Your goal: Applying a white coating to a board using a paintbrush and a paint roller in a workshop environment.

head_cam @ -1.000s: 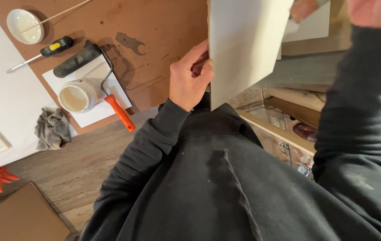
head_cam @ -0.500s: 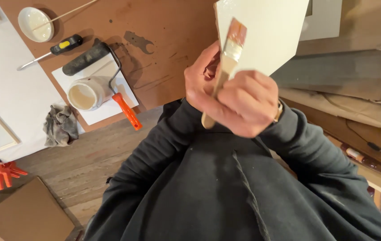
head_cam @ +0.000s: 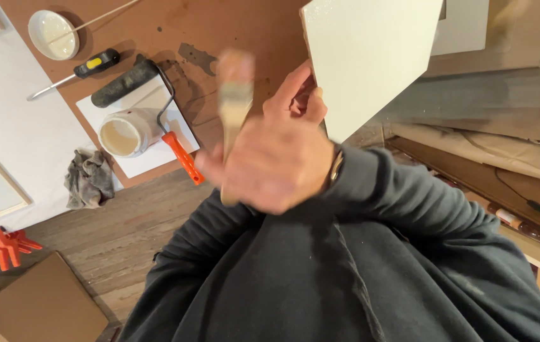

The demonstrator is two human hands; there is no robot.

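Head view, looking down. At the centre of the frame a flat paintbrush [head_cam: 234, 101] is held upright in the right hand [head_cam: 276, 166], the grip clenched round the lower handle so that the bristles point away from the body; both are blurred. Behind it, the left hand [head_cam: 300, 98] is seen with its grip pinched on the lower left edge of a white panel [head_cam: 371, 57], which is held tilted at the upper centre, apparently so that its face is presented to the brush.

On the brown worktop [head_cam: 244, 31] at the upper left, 1 paint pot [head_cam: 125, 132] is stood on a white sheet [head_cam: 150, 158], probably to catch drips, with an orange-handled roller [head_cam: 150, 95] laid across it. A screwdriver [head_cam: 77, 73] and a small white dish [head_cam: 53, 34] with a thin stick are placed further up. A grey rag [head_cam: 89, 178] lies just off the worktop's lower edge, and orange clamps [head_cam: 7, 244] rest on the floor at the lower left.
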